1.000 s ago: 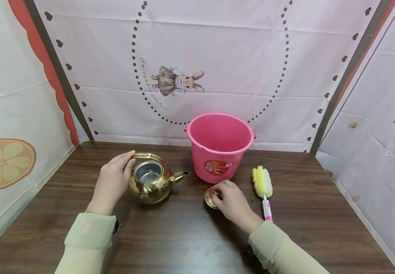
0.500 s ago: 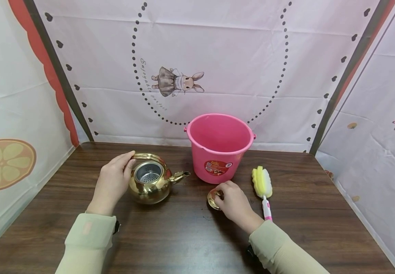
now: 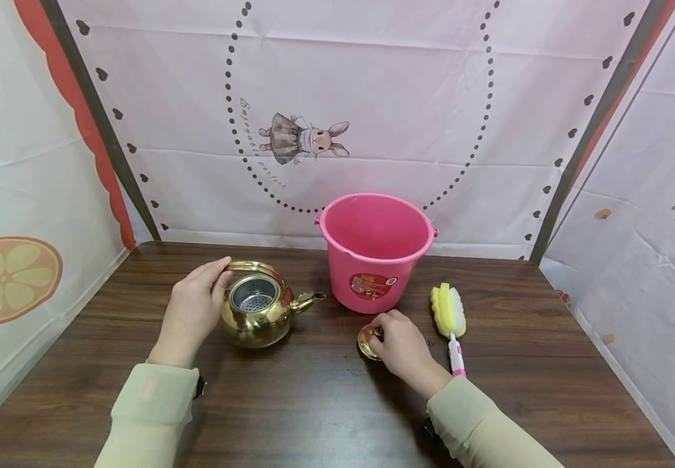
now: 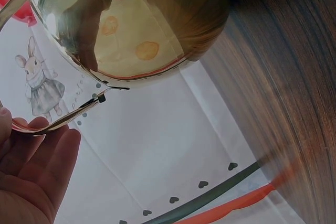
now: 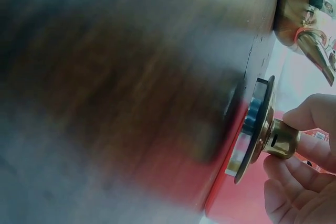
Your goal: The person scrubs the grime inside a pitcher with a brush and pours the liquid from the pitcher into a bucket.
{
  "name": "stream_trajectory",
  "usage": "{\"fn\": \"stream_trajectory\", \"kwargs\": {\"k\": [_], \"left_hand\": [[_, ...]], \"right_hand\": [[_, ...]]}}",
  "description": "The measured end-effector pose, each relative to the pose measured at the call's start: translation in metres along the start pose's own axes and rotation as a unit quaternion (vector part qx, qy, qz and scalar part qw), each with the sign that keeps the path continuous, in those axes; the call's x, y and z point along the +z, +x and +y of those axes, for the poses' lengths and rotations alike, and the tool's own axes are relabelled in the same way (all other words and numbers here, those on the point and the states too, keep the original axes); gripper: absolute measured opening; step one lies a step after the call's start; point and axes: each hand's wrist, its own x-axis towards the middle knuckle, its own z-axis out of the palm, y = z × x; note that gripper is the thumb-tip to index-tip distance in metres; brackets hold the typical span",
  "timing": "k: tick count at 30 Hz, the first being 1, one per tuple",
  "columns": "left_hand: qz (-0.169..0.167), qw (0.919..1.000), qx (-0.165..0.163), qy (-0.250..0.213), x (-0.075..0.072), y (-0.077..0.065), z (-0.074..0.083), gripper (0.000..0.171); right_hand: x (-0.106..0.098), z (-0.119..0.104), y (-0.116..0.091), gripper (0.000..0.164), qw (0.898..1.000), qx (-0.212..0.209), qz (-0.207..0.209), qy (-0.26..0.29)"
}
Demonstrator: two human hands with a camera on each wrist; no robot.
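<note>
My left hand (image 3: 193,312) grips the arched handle of a shiny gold teapot (image 3: 258,331), which stands on the table at the left. The pot's top is uncovered, and a perforated metal strainer (image 3: 253,296) sits inside. In the left wrist view my fingers (image 4: 58,161) curl around the thin handle (image 4: 52,126). Between thumb and fingertips, my right hand (image 3: 398,344) pinches the knob of the gold teapot lid (image 3: 368,343), right of the spout. The right wrist view shows the lid (image 5: 262,129) close over the tabletop, its rim level with the surface.
A pink bucket (image 3: 366,260) stands behind the lid, near the back edge of the dark wooden table (image 3: 290,409). To its right lies a sponge brush (image 3: 448,312) with a white and pink handle. Printed cloth walls (image 3: 197,78) enclose the back and sides.
The right hand has shifted slightly to the right with the lid in its grip. The left hand and the teapot have stayed in place.
</note>
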Motion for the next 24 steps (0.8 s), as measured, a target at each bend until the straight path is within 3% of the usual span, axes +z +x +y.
{"fn": "stream_trajectory", "kwargs": {"k": [24], "left_hand": [[-0.002,1.0,-0.003,0.002,-0.0008,0.0001,0.0002,0.028]], "right_hand": [[-0.0006,0.001,-0.0008,0.014,0.999,0.02,-0.03,-0.006]]}}
